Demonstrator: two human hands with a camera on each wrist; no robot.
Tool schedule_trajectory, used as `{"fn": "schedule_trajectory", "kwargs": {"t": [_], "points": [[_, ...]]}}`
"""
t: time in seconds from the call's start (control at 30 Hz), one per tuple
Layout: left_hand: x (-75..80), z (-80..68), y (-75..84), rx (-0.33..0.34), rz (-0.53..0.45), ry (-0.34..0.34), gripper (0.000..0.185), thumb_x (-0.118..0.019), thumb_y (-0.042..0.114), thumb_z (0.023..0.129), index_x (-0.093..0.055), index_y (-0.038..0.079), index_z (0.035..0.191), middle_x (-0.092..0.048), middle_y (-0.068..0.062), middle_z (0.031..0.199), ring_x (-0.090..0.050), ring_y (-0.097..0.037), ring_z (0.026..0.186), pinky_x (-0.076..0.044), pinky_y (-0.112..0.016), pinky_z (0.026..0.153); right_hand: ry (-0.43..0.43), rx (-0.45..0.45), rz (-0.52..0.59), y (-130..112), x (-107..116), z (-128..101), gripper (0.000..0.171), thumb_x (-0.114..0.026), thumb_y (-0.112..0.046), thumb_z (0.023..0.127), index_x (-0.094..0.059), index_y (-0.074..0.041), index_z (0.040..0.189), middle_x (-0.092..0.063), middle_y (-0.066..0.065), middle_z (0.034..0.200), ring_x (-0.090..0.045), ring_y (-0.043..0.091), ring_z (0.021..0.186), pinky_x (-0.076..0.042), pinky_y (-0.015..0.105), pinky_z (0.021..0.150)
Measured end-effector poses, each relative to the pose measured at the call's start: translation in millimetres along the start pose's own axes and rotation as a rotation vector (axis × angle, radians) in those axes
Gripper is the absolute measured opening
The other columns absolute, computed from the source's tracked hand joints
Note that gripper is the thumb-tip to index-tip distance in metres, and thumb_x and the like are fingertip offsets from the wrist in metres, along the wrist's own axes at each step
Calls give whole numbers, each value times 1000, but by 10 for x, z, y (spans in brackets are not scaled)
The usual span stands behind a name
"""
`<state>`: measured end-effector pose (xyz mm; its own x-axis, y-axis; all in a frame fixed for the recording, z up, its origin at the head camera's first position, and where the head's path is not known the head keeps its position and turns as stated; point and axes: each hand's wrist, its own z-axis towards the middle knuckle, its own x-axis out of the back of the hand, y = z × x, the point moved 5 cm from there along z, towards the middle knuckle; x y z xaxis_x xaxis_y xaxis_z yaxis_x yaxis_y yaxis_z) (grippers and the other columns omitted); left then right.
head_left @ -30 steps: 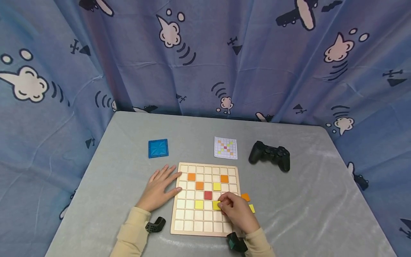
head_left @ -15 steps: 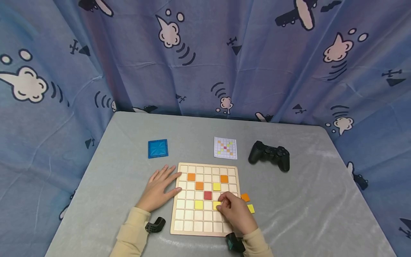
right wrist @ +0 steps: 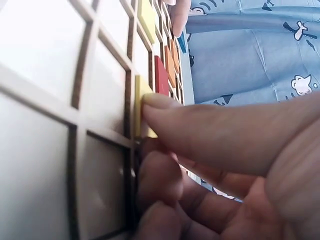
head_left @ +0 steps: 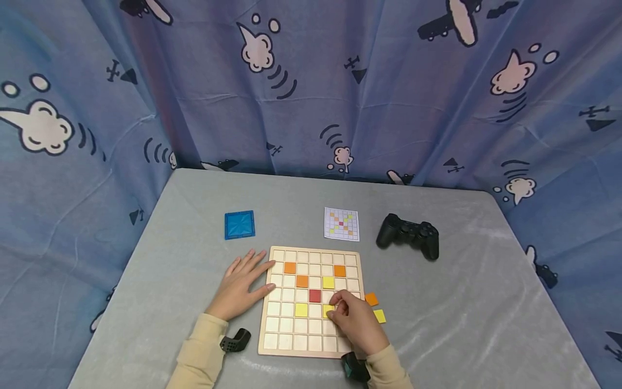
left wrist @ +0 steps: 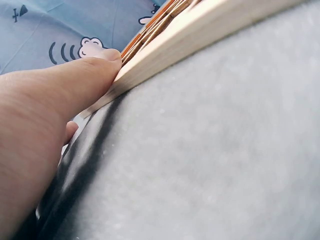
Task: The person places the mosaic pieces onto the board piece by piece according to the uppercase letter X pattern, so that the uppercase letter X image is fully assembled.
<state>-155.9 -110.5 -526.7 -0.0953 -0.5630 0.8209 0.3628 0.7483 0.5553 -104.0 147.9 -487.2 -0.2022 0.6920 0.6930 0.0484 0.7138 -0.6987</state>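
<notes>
While between fingers [right wrist: 200, 125], yellow tile [right wrist: 140, 95]

Cream sleeves [head_left: 199, 356], seemingly black wrist cameras [head_left: 236, 341]

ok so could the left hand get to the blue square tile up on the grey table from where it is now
Probably yes. The left hand rests flat at the wooden grid board's left edge, holding nothing, and the blue square tile lies just beyond its fingertips with only bare grey table between.
</notes>
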Motion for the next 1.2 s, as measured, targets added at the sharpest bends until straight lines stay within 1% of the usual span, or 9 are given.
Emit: {"fn": "schedule_trajectory", "kwargs": {"t": [0.17, 0.3, 0.47, 0.63, 0.73, 0.83, 0.93, 1.03, 1.2], "points": [[0, 1, 9, -16, 8, 20, 57, -62, 48, 90, -50, 24, 141, -36, -4, 153, -23, -28, 145, -13, -50, 117, -19, -11, 2, 1, 53, 22, 12, -71, -13, 86, -61, -10, 92, -49, -4, 65, -42, 8, 54, -35, 20, 50], [0, 1, 6, -20, 14, 26, 57, -62, 47, 90, -51, 23, 141, -36, -4, 153, -24, -28, 145, -13, -50, 117, 29, -40, -19, 51, 252, 58, 10, -68, -15, 89, -63, -9, 95, -52, -3, 68, -44, 10, 56, -37, 22, 50], [-2, -1, -2, -26, 11, 33, 58, -62, 47, 89, -51, 23, 140, -37, -5, 153, -25, -30, 144, -14, -51, 116, 103, -83, -99, 174, 560, 83, 18, -68, -14, 88, -64, -4, 102, -56, 2, 76, -47, 13, 64, -39, 25, 53], [-17, 3, -19, -10, 13, 10, 58, -60, 50, 90, -49, 25, 142, -35, -3, 154, -22, -27, 146, -11, -48, 118, 109, -136, -167, 267, 713, 81, 24, -71, -13, 86, -62, 1, 104, -56, 6, 82, -48, 17, 70, -40, 29, 58], [-23, 4, -24, -3, 11, 0, 59, -59, 51, 91, -48, 25, 142, -33, -1, 155, -20, -25, 146, -10, -47, 118, 100, -150, -222, 302, 718, 78, 27, -73, -14, 84, -62, 2, 103, -56, 10, 83, -48, 19, 70, -41, 32, 59], [-28, 1, -24, 1, 10, -8, 59, -58, 52, 91, -47, 26, 143, -33, -1, 155, -20, -25, 146, -10, -47, 119, 64, -160, -259, 342, 662, 70, 31, -75, -15, 82, -61, 3, 104, -57, 12, 87, -50, 20, 72, -45, 34, 61], [-27, -2, -19, 2, 4, -12, 59, -58, 52, 91, -48, 26, 143, -33, -1, 155, -20, -25, 146, -9, -47, 119, 41, -171, -270, 381, 599, 55, 33, -76, -13, 81, -61, 4, 105, -57, 13, 91, -52, 20, 75, -48, 37, 65], [-22, 1, -12, 4, 0, -12, 58, -58, 51, 91, -48, 26, 142, -33, -1, 155, -20, -25, 146, -9, -47, 119, 56, -157, -264, 395, 566, 42, 31, -74, -9, 82, -60, 4, 107, -57, 14, 93, -54, 21, 77, -49, 38, 68], [-17, 5, -10, 5, 8, -15, 58, -58, 52, 91, -48, 26, 142, -32, -1, 155, -20, -25, 146, -9, -47, 119, 89, -142, -242, 405, 558, 23, 29, -72, -4, 82, -60, 3, 108, -57, 14, 93, -52, 22, 76, -48, 38, 66]]}}
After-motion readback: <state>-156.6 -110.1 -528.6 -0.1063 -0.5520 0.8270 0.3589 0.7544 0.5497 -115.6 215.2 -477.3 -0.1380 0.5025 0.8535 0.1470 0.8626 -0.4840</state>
